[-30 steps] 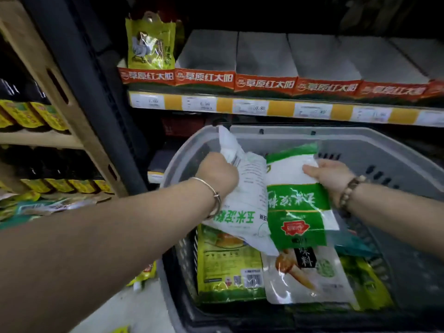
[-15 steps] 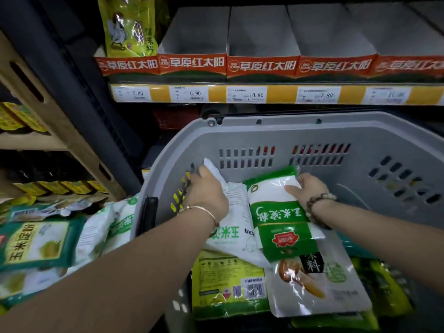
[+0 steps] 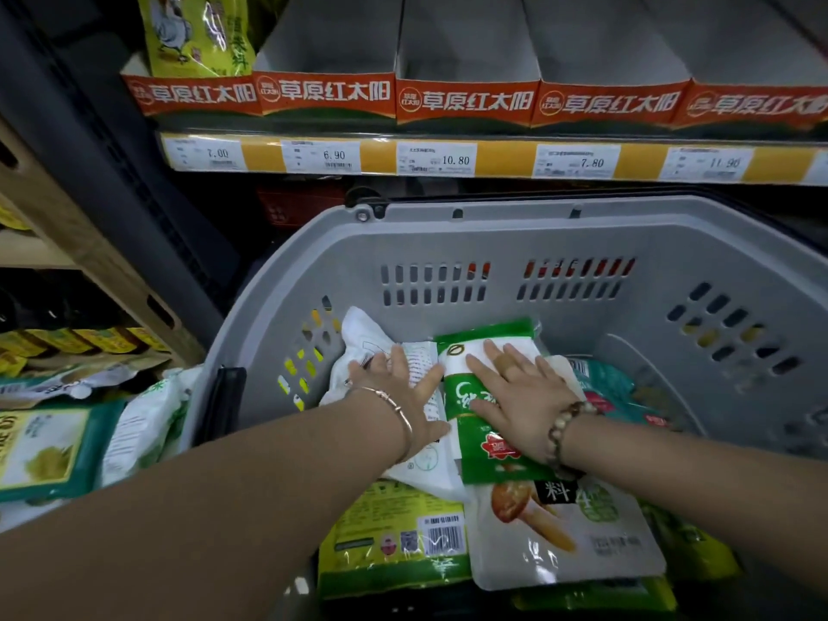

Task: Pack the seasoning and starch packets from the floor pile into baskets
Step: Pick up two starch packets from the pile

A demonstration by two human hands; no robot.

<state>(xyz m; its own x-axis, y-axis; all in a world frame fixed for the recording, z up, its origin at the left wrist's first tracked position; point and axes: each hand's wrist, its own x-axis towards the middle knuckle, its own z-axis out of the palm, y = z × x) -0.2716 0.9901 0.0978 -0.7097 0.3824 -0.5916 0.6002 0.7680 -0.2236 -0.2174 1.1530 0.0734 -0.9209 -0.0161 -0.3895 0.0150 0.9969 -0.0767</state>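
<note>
— Question: what is the left hand [image 3: 394,392] doing?

— It is lying flat, fingers straight and spread, pressing down on a white starch packet [image 3: 367,338] inside the grey basket [image 3: 493,226]. It is gripping nothing.

— And the right hand [image 3: 515,396]?

— Doing the same just beside it: palm open, fingers straight, pressing on a green-and-white starch packet [image 3: 488,463]. The two packets are lying side by side, edges meeting, toward the basket's far left corner.

— What is sitting under them?

— Both are resting on other packets: a yellow-green packet [image 3: 385,540] with a barcode at the near side, and a white pouch [image 3: 560,544] showing mushrooms, partly tucked under the green one. A teal packet [image 3: 614,387] is peeking out to the right of the right hand.

— So how far along is the packing, would you say?

— Partway, I am judging. Several packets are lying in the basket already, yet its walls are rising well above them, so room is showing. Outside its left wall the floor pile [image 3: 53,445] is waiting with more packets, green-and-white ones among them. How many are lying out of view, I cannot tell.

— And beyond that?

— Behind the basket a shelf [image 3: 506,161] is carrying price tags [image 3: 437,160] and orange display boxes [image 3: 466,100], one of them holding a yellow chicken packet [image 3: 192,33].
</note>
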